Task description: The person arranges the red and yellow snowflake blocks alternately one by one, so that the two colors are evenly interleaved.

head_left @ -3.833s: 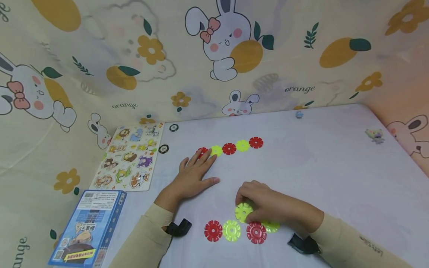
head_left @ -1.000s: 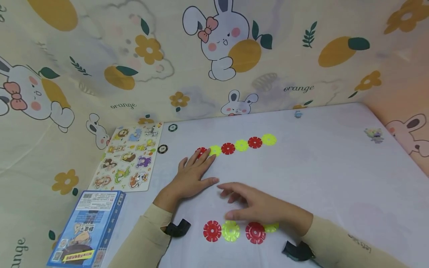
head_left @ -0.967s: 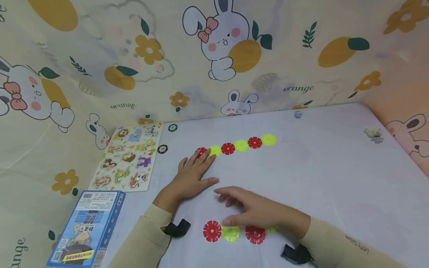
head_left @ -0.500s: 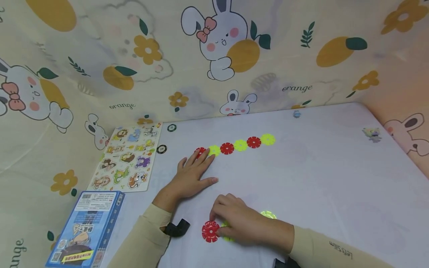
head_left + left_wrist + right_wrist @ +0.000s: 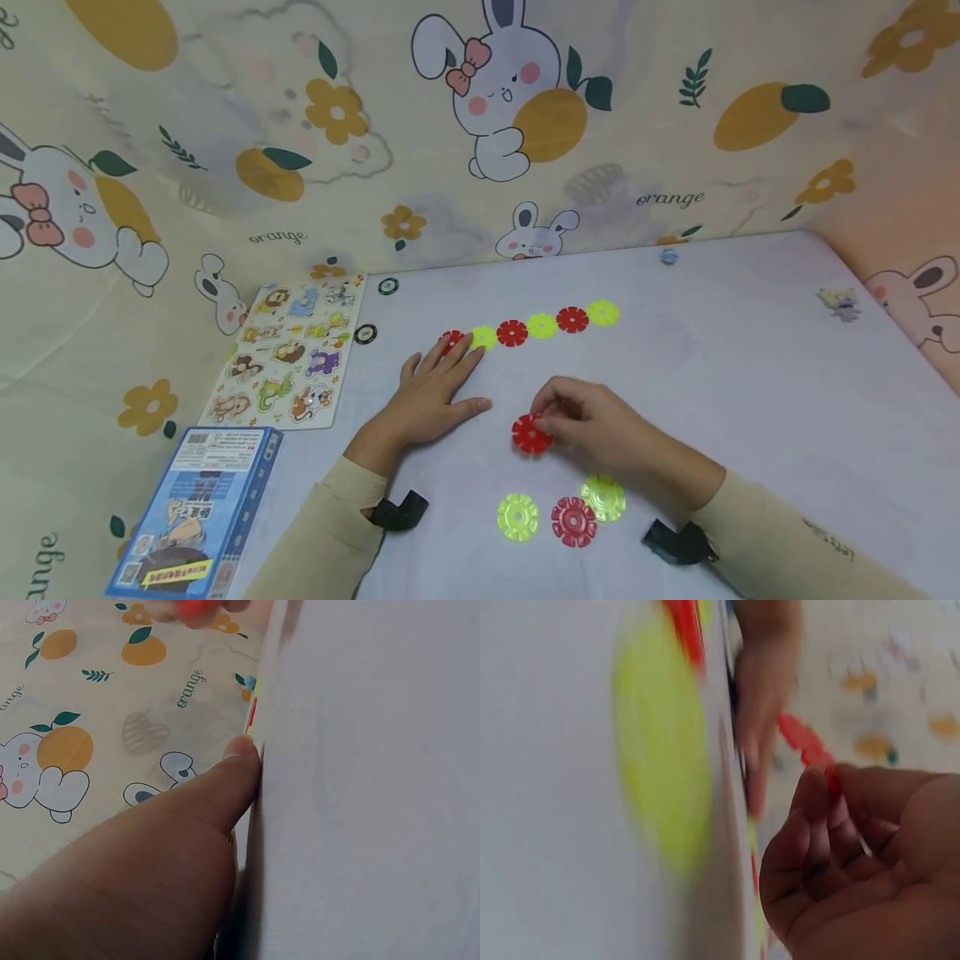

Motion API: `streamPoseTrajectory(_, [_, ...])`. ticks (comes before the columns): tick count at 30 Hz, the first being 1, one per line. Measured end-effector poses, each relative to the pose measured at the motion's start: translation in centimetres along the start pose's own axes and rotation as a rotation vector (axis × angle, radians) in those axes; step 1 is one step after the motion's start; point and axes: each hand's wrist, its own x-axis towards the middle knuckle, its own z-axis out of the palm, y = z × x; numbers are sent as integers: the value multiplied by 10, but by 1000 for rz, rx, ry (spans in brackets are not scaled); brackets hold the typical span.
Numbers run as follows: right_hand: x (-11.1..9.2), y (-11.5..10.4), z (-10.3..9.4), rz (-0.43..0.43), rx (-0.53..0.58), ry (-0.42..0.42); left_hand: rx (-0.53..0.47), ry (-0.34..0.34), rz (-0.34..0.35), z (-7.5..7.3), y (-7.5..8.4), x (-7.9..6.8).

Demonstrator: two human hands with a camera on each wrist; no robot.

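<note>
In the head view my right hand (image 5: 600, 421) pinches a red notched plastic disc (image 5: 531, 434) between thumb and fingers, raised above the table. The right wrist view shows that red disc (image 5: 807, 746) edge-on at the fingertips. My left hand (image 5: 431, 402) lies flat with spread fingers, its fingertips on the left end of a row of alternating red and yellow-green discs. The row's right end is a yellow-green disc (image 5: 603, 313), beside a red disc (image 5: 572, 320). Nearer me lie a yellow-green disc (image 5: 518, 517), a red disc (image 5: 573, 522) and another yellow-green disc (image 5: 603, 497) partly under it.
An animal sticker board (image 5: 281, 354) and a blue box (image 5: 195, 508) lie at the left. Two black round chips (image 5: 366, 334) sit beside the board. Small figures, one blue (image 5: 669, 257) and one multicoloured (image 5: 839, 303), lie toward the back right of the white table (image 5: 735, 358).
A yellow-green disc has joined the row's right end. My right hand has since picked up the leftmost red disc of the near group and moved up and right. The left hand stays put.
</note>
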Motion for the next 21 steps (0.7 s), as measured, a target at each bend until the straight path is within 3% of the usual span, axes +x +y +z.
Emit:
streamPoseTrajectory(4, [0,29,-40,119,55,154,1,10,4,-1,1,0])
streamPoseTrajectory(7, [0,49,-67,213,87,223,1,12,10,-1,1,-1])
streamPoseTrajectory(11, [-3,66,-96,272,68,316,8,12,8,-1,2,-1])
streamPoseTrajectory(18, [-7,78,-119,318,131,509,6,6,4,-3,3,-1])
streamPoseTrajectory(21, [-8,78,-119,334,79,561,7,2,3,-4,4,-1])
